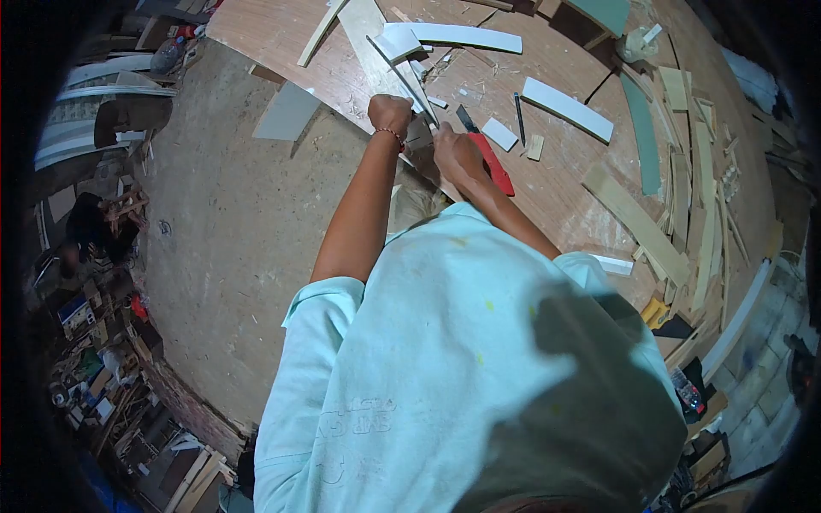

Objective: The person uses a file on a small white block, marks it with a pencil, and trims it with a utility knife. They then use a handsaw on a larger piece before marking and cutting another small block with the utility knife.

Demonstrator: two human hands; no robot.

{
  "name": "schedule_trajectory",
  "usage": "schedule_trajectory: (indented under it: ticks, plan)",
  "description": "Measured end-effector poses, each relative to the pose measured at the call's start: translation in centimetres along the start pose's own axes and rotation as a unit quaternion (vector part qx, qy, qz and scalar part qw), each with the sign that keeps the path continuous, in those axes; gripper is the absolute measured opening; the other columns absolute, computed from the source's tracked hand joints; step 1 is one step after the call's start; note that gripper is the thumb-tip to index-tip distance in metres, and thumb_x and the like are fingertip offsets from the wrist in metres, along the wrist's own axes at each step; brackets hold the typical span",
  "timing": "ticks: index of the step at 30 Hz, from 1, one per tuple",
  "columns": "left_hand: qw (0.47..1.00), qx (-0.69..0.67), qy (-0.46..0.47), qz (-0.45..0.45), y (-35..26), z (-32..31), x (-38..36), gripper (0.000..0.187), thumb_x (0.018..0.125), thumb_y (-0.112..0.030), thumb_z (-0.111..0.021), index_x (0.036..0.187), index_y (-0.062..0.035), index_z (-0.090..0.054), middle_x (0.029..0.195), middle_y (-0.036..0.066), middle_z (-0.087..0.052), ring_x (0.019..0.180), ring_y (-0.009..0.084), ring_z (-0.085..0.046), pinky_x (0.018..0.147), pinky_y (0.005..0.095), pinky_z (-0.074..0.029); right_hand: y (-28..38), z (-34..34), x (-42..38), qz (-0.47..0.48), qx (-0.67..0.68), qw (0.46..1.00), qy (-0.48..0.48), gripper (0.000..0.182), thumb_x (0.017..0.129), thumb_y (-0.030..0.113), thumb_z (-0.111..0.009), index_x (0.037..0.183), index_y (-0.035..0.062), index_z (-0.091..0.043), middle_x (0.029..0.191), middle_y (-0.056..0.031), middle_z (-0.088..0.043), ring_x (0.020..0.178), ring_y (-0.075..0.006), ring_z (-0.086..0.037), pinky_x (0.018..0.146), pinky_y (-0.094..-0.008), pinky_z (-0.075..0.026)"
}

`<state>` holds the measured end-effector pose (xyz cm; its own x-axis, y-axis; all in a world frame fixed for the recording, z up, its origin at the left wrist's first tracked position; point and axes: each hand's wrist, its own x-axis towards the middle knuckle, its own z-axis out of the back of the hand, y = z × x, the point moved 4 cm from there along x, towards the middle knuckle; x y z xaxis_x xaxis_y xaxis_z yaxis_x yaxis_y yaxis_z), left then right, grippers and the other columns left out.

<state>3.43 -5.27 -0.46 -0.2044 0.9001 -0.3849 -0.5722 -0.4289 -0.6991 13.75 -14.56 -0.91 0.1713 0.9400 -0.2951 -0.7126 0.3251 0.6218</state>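
My left hand (391, 113) is closed at the table's near edge, gripping a white strip (416, 103) that is mostly hidden by the fist and the tool. Close to its right, my right hand (457, 154) is wrapped round the end of a long, thin, dark file (398, 72), which points away from me and overlaps the strip. A hand saw with a red handle (493, 165) lies beside my right wrist. Just ahead of the file's middle is a white block (398, 41), near a long curved white piece (466, 37).
On the wooden table (547, 214) lie a black pencil (519, 115), a small white rectangle (499, 134), a white board (568, 109) and shavings. Wood strips (637, 224) and a green curved piece (641, 135) are on the right. A yellow-handled tool (655, 313) rests near my right side.
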Motion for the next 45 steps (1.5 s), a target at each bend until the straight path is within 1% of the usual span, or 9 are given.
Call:
schedule_trajectory:
  ticks: [2, 4, 11, 29, 33, 35, 39, 42, 45]
  plan:
    - [1.000, 0.001, 0.013, -0.005, 0.5, -0.4, 0.2, 0.014, 0.059, -0.009, -0.065, 0.057, 0.0027, -0.058, 0.060, 0.016, -0.058, 0.055, 0.0231, -0.060, 0.051, 0.0319, -0.047, -0.4, -0.2, -0.3, -0.018, 0.000, 1.000, 0.010, 0.033, 0.086, 0.028, -0.032, 0.090, -0.0017, -0.045, 0.071, -0.0279, -0.054, 0.072, -0.0422, -0.054, 0.064, -0.0484, -0.042]
    - [0.993, -0.098, 0.060, 0.024, 1.4, -1.3, 1.0, 0.017, 0.065, -0.008, -0.065, 0.060, 0.0065, -0.057, 0.062, 0.014, -0.059, 0.053, 0.0192, -0.058, 0.047, 0.0293, -0.045, 0.2, -0.1, 1.0, -0.002, 0.024, 1.000, -0.001, 0.032, 0.086, 0.027, -0.033, 0.089, -0.0015, -0.046, 0.072, -0.0281, -0.054, 0.073, -0.0424, -0.054, 0.064, -0.0483, -0.042]
    - [0.997, -0.069, 0.027, 0.033, 0.2, -0.4, -0.2, 0.015, 0.068, -0.005, -0.062, 0.060, 0.0068, -0.057, 0.061, 0.013, -0.058, 0.053, 0.0193, -0.058, 0.046, 0.0286, -0.045, 0.4, 0.1, 0.3, 0.002, 0.031, 1.000, -0.002, 0.031, 0.086, 0.025, -0.034, 0.086, -0.0038, -0.046, 0.071, -0.0277, -0.055, 0.072, -0.0417, -0.055, 0.064, -0.0478, -0.043]
    - [0.992, -0.084, 0.079, 0.048, 1.3, -1.4, 1.2, 0.016, 0.068, -0.007, -0.062, 0.062, 0.0072, -0.057, 0.062, 0.013, -0.059, 0.052, 0.0189, -0.057, 0.049, 0.0279, -0.047, 0.3, -0.9, 1.0, -0.011, 0.057, 0.997, -0.043, 0.031, 0.086, 0.026, -0.032, 0.087, -0.0013, -0.046, 0.068, -0.0270, -0.054, 0.068, -0.0417, -0.055, 0.061, -0.0479, -0.042]
    - [0.999, -0.035, 0.041, -0.001, 1.0, -1.1, 1.0, 0.015, 0.067, -0.006, -0.063, 0.062, 0.0069, -0.057, 0.062, 0.014, -0.058, 0.054, 0.0182, -0.057, 0.045, 0.0286, -0.045, 0.7, -0.9, 1.6, -0.010, 0.057, 0.998, -0.031, 0.032, 0.086, 0.027, -0.031, 0.088, -0.0018, -0.045, 0.069, -0.0277, -0.054, 0.070, -0.0420, -0.054, 0.062, -0.0488, -0.041]
    - [0.993, -0.097, 0.047, 0.038, 0.8, -0.9, 0.3, 0.015, 0.067, -0.006, -0.063, 0.062, 0.0071, -0.057, 0.062, 0.013, -0.058, 0.054, 0.0178, -0.057, 0.045, 0.0286, -0.044, 0.5, -0.8, 0.8, -0.009, 0.051, 0.998, -0.033, 0.027, 0.085, 0.024, -0.035, 0.086, -0.0007, -0.046, 0.068, -0.0264, -0.055, 0.069, -0.0407, -0.056, 0.061, -0.0474, -0.044]
    - [0.996, -0.058, 0.048, 0.051, 0.4, -0.6, -0.5, 0.015, 0.066, -0.006, -0.064, 0.062, 0.0074, -0.057, 0.063, 0.012, -0.058, 0.055, 0.0180, -0.057, 0.046, 0.0284, -0.045, -0.4, -1.4, -0.5, -0.007, 0.049, 0.998, -0.026, 0.027, 0.085, 0.024, -0.035, 0.085, -0.0010, -0.045, 0.069, -0.0264, -0.055, 0.069, -0.0410, -0.056, 0.062, -0.0472, -0.044]
    - [0.988, -0.125, 0.073, 0.045, 1.7, -1.7, 1.4, 0.016, 0.065, -0.006, -0.064, 0.061, 0.0074, -0.057, 0.062, 0.012, -0.058, 0.054, 0.0182, -0.057, 0.047, 0.0287, -0.045, 0.0, -1.3, 0.7, -0.009, 0.069, 0.997, -0.035, 0.028, 0.086, 0.024, -0.032, 0.087, -0.0015, -0.044, 0.068, -0.0276, -0.054, 0.068, -0.0429, -0.054, 0.059, -0.0488, -0.042]
    - [0.998, -0.033, 0.043, -0.017, 2.5, -1.7, 2.0, 0.016, 0.065, -0.006, -0.064, 0.060, 0.0075, -0.057, 0.061, 0.012, -0.058, 0.053, 0.0187, -0.057, 0.047, 0.0289, -0.046, 0.3, -1.8, 1.9, 0.000, 0.079, 0.995, -0.058, 0.029, 0.086, 0.025, -0.032, 0.086, -0.0014, -0.044, 0.067, -0.0279, -0.053, 0.068, -0.0431, -0.054, 0.059, -0.0491, -0.042]
